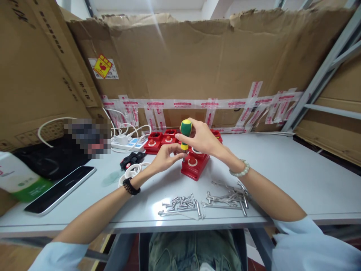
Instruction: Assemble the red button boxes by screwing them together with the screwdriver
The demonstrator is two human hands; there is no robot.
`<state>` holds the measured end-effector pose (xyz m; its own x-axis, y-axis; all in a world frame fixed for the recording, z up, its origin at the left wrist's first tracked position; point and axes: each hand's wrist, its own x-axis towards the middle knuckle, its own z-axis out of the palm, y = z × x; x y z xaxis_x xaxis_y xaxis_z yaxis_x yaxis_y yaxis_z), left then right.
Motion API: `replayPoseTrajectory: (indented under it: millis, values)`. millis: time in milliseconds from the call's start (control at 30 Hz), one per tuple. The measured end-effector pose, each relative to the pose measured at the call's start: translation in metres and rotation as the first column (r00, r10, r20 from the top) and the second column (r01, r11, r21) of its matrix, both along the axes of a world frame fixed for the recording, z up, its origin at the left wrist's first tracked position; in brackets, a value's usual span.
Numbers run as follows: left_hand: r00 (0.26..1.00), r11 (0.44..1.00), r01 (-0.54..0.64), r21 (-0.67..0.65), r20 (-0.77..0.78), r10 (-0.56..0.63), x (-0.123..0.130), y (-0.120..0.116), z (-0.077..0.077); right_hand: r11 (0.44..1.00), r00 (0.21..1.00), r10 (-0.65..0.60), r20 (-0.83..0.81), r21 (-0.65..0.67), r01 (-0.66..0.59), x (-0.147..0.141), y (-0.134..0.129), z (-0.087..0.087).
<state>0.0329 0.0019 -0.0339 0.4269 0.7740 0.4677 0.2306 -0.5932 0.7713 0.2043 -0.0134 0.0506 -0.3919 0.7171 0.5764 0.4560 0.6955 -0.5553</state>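
My right hand [201, 137] is closed around the green and yellow handle of a screwdriver [186, 128], which stands upright over a red plastic base [192, 168] with a white ring mark. Beside the screwdriver's lower end, my left hand [168, 157] has its thumb and fingers brought together near the base's left edge. Whatever sits between those fingertips is too small to make out. Behind my hands, more red units [152, 143] stand in a row, partly hidden by my right hand.
Loose screws [182, 202] lie near the table's front edge, beside metal rods with strings [228, 197]. A power strip [132, 144], white rings [132, 172], a black item [132, 160] and a phone [62, 190] are on the left. Cardboard [180, 60] walls the back.
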Motion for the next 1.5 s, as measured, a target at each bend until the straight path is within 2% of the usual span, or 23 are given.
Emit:
replayPoseTrajectory:
  millis: [67,167,300,400,500,633,767,867,967,1100,1200,1367,1433,1500]
  values:
    - [0.997,0.999,-0.052,0.001,0.060,0.052,0.002,0.002,-0.002,1.000,1.000,-0.009,0.010,0.003,0.009,0.000,0.000,0.000]
    - [0.999,1.000,-0.013,-0.009,0.047,0.014,0.001,0.001,-0.001,1.000,1.000,0.011,0.015,0.009,-0.011,0.000,0.000,-0.001]
    - [0.964,0.998,0.065,-0.002,-0.259,-0.063,-0.009,-0.004,0.008,1.000,1.000,0.002,0.021,0.021,-0.003,0.001,0.002,-0.002]
    - [0.926,0.997,0.065,0.047,-0.375,-0.043,-0.015,-0.006,0.012,0.999,1.000,-0.012,0.026,0.032,0.011,0.001,0.003,-0.001]
    - [0.924,0.994,0.067,0.083,-0.381,-0.030,-0.015,-0.004,0.009,1.000,1.000,0.003,0.028,0.030,-0.004,0.001,0.002,-0.001]
    - [0.943,0.998,0.027,0.060,-0.332,-0.006,-0.013,-0.001,0.007,0.998,0.999,0.054,0.002,0.043,-0.054,0.001,-0.001,0.002]
    - [0.975,1.000,-0.024,0.012,-0.221,0.026,-0.015,-0.002,0.016,0.996,0.992,0.084,-0.094,0.038,-0.081,0.004,-0.006,0.011]
    - [0.981,0.994,0.049,-0.101,-0.185,-0.067,-0.016,-0.011,0.025,0.997,0.976,0.076,-0.204,0.046,-0.068,0.009,-0.009,0.021]
    - [0.920,0.963,0.192,-0.188,-0.306,-0.243,-0.011,-0.028,0.028,0.997,0.957,0.046,-0.287,0.076,-0.025,0.015,-0.012,0.029]
    - [0.792,0.916,0.302,-0.262,-0.465,-0.395,0.002,-0.047,0.020,0.994,0.951,0.032,-0.307,0.109,0.001,0.017,-0.012,0.030]
    - [0.756,0.906,0.339,-0.253,-0.500,-0.423,0.006,-0.052,0.014,0.994,0.969,-0.009,-0.246,0.102,0.035,0.015,-0.011,0.028]
    - [0.760,0.925,0.351,-0.145,-0.533,-0.372,0.005,-0.049,0.017,0.993,0.979,-0.037,-0.199,0.105,0.059,0.014,-0.011,0.026]
    - [0.793,0.949,0.310,-0.065,-0.533,-0.295,0.004,-0.047,0.019,0.987,0.977,-0.064,-0.204,0.129,0.092,0.016,-0.010,0.026]
    - [0.862,0.974,0.222,0.044,-0.476,-0.175,0.004,-0.043,0.020,0.975,0.968,-0.109,-0.228,0.165,0.149,0.018,-0.010,0.027]
